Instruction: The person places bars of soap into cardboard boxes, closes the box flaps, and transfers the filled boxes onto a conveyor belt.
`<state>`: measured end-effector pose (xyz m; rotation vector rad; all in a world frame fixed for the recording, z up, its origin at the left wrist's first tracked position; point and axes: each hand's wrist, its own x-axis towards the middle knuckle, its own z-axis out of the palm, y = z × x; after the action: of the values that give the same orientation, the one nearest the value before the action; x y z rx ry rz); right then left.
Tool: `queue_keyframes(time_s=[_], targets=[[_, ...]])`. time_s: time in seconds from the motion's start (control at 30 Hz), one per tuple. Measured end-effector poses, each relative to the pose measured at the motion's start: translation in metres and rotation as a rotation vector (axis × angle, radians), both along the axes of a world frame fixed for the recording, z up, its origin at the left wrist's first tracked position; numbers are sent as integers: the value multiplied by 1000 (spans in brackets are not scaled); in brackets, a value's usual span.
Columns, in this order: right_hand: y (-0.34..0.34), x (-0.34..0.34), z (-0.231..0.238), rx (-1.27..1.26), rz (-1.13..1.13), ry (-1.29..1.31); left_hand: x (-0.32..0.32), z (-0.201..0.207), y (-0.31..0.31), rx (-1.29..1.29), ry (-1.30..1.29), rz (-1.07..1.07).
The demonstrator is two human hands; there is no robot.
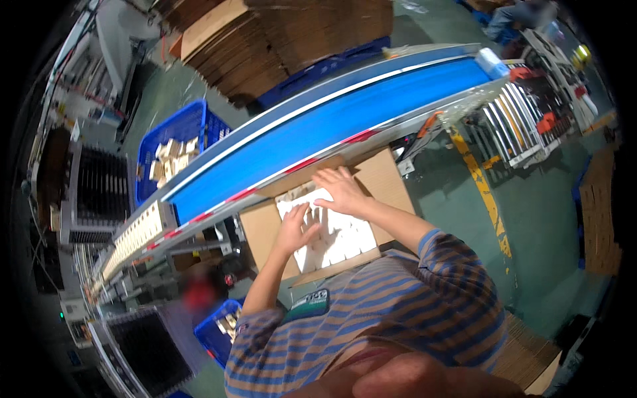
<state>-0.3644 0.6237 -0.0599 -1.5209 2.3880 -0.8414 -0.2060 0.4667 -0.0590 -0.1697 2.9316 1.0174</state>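
Observation:
An open cardboard carton (387, 189) stands before me with its flaps folded out. Bright white packed items (346, 233) fill it in rows; glare hides their exact kind. My left hand (296, 229) lies over the left part of the contents, its fingers stretched and apart. Farther back and to the right, my right hand (342, 192) reaches across the far edge of the carton with fingers spread. Neither hand grips anything; whether the palms press on the white items I cannot tell.
A blue conveyor belt (318, 136) runs slantwise just beyond the carton. Behind it are a blue crate (202, 126) of pale boxes and stacked flat cardboard (298, 40) on a blue pallet. A row of cream boxes (141, 232) sits left; a roller conveyor (514, 123) stands right.

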Motion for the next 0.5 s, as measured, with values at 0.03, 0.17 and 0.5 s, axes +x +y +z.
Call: queue_keyframes(time_s=[0.03, 0.17, 0.5], targets=[[-2, -2, 14, -149, -24, 35, 17, 8, 5, 97, -39, 17], [-17, -7, 48, -356, -119, 222, 74, 49, 84, 48, -544, -289], [104, 52, -88, -117, 124, 313, 79, 8, 77, -361, -155, -72]])
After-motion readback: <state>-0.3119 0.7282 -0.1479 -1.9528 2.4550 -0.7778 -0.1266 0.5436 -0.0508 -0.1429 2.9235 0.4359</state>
